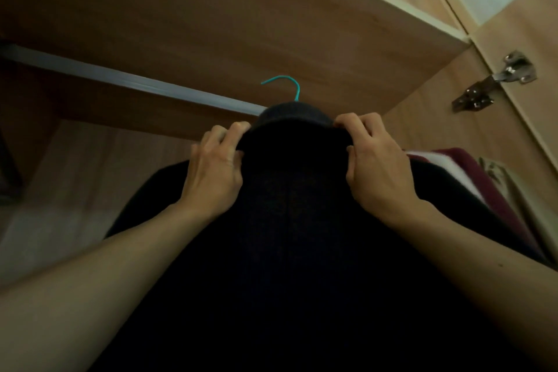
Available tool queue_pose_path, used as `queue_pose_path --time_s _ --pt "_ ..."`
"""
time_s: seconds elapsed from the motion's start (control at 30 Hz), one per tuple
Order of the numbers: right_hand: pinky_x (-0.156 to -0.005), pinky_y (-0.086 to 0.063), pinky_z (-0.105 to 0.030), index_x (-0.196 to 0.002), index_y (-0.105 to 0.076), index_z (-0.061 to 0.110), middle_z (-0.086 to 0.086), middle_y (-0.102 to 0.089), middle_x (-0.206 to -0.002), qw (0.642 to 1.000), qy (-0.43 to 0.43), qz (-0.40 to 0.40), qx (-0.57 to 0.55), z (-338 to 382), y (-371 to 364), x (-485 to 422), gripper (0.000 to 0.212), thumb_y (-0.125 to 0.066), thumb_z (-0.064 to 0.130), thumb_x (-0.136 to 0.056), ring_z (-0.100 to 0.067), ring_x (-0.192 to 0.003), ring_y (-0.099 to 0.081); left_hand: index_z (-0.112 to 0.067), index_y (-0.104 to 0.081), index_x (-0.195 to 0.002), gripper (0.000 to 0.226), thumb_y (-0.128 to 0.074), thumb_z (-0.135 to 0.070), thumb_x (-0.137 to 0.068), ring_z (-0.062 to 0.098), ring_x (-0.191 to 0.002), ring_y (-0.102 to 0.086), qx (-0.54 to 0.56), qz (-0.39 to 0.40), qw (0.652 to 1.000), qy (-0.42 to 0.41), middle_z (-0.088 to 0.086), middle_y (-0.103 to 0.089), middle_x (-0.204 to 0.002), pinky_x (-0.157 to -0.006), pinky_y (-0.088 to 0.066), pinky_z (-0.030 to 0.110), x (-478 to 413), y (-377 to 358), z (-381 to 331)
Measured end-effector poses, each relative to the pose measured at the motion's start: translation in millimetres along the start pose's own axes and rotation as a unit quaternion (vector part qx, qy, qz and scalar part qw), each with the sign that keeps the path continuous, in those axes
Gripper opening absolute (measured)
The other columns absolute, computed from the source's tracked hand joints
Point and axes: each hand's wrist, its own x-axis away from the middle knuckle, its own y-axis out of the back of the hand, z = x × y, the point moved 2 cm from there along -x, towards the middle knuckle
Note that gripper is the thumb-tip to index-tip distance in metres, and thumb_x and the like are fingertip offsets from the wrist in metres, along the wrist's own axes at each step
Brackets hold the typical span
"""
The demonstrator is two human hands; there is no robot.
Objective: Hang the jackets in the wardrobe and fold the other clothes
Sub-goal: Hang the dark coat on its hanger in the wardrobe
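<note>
Left hand (216,166) and right hand (377,160) each pinch the black knitted jacket (287,220) by its collar inside the wooden wardrobe (211,9).
Its teal wire hanger hook (298,90) rises near the grey metal rail (120,77); a maroon-and-white garment (471,178) crowds the right.

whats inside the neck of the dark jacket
A teal hanger hook rises from the collar of the dark jacket, which the left hand and right hand grip. The rest of the hanger is covered by fabric and cannot be seen.
</note>
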Motion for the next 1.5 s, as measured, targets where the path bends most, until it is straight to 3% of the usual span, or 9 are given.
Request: queue_pose_path --time_s 0.13,0.37,0.53,0.87,0.97,1.03,1.17,1.27,1.5 --pt "-0.064 -0.05 -0.042 -0.123 -0.048 0.024 -0.008 -0.048 -0.11 0.998 0.017 0.012 0.055 -30.9 -35.7 -29.0 0.041 -0.059 0.004 -0.088 -0.03 -0.082 -0.054 -0.022 -0.046 -0.131 0.043 -0.055 -0.006 -0.092 0.033 -0.101 -0.05 0.007 -0.004 1.0 0.017 0.01 -0.052 -0.106 -0.085 -0.04 0.048 -24.0 -53.3 15.7" --pt "-0.077 -0.051 -0.042 -0.136 -0.036 0.029 -0.007 -0.042 -0.125 0.986 0.047 0.08 0.141 -77.5 -72.9 -28.0 0.052 -0.064 0.038 -0.092 -0.027 -0.104 -0.047 -0.026 -0.04 -0.134 0.047 -0.054 -0.011 -0.092 0.036 -0.099 -0.055 0.036 0.018 0.998 0.044 0.01 -0.05 -0.113 -0.079 -0.049 0.046 -21.4 -141.9 21.4" --pt "-0.083 -0.047 -0.041 -0.138 -0.032 0.028 -0.009 -0.038 -0.13 0.973 0.044 0.127 0.189 -102.9 -92.4 -27.8 0.052 -0.058 0.039 -0.094 -0.029 -0.11 -0.046 -0.024 -0.044 -0.131 0.043 -0.052 -0.01 -0.091 0.037 -0.102 -0.056 0.068 0.024 0.995 0.063 0.014 -0.057 -0.115 -0.086 -0.049 0.048 -18.1 -200.0 17.0" --pt "-0.081 -0.046 -0.044 -0.123 -0.052 0.022 -0.015 -0.054 -0.117 0.964 0.113 0.067 0.231 -127.0 -113.6 -4.0 0.037 -0.057 0.038 -0.09 -0.034 -0.101 -0.053 -0.016 -0.048 -0.14 0.047 -0.045 -0.005 -0.095 0.034 -0.113 -0.052 0.141 -0.026 0.981 0.13 0.017 -0.057 -0.125 -0.098 -0.044 0.043 2.2 -278.9 8.9" --pt "-0.083 -0.047 -0.043 -0.124 -0.055 0.02 -0.014 -0.055 -0.12 0.965 0.118 0.062 0.224 -125.0 -111.2 1.0 0.037 -0.062 0.035 -0.091 -0.032 -0.104 -0.053 -0.015 -0.039 -0.147 0.047 -0.046 -0.02 -0.101 0.03 -0.129 -0.044 0.191 -0.029 0.971 0.141 0.012 -0.048 -0.143 -0.109 -0.033 0.038 12.7 -278.4 1.9" --pt "-0.09 -0.047 -0.044 -0.13 -0.053 0.018 -0.015 -0.054 -0.127 0.963 0.114 0.065 0.234 -121.0 -108.2 6.4 0.045 -0.066 0.033 -0.089 -0.032 -0.113 -0.052 -0.023 -0.026 -0.153 0.061 -0.045 -0.044 -0.1 0.026 -0.141 -0.033 0.21 -0.011 0.966 0.154 0.005 -0.035 -0.155 -0.117 -0.025 0.049 22.5 -273.5 -6.6" --pt "-0.12 -0.016 -0.055 -0.155 -0.024 0.02 -0.019 -0.02 -0.161 0.937 0.11 0.152 0.293 -105.6 -99.8 31.2 0.075 -0.049 0.053 -0.092 -0.038 -0.148 -0.019 -0.046 0.009 -0.152 0.083 -0.039 -0.073 -0.09 0.02 -0.152 0.003 0.177 0.093 0.951 0.234 -0.007 0.003 -0.166 -0.114 0.0 0.067 47.4 -260.9 -20.2" --pt "-0.118 0.009 -0.061 -0.158 0.0 0.033 -0.015 0.015 -0.165 0.912 0.121 0.241 0.31 -93.5 -89.7 55.9 0.084 -0.034 0.071 -0.091 -0.039 -0.15 0.015 -0.053 0.016 -0.148 0.081 -0.028 -0.08 -0.085 0.025 -0.151 0.016 0.155 0.158 0.937 0.271 -0.004 0.017 -0.165 -0.114 0.007 0.067 72.4 -246.8 -24.7" --pt "-0.111 0.015 -0.071 -0.153 0.015 0.04 -0.014 0.032 -0.159 0.843 0.092 0.39 0.358 -61.8 -63.5 130.4 0.093 -0.025 0.086 -0.083 -0.045 -0.142 0.033 -0.053 0.022 -0.146 0.089 -0.023 -0.088 -0.078 0.033 -0.149 0.02 0.09 0.258 0.93 0.245 0.004 0.023 -0.163 -0.113 0.01 0.067 165.7 -211.0 -50.4"
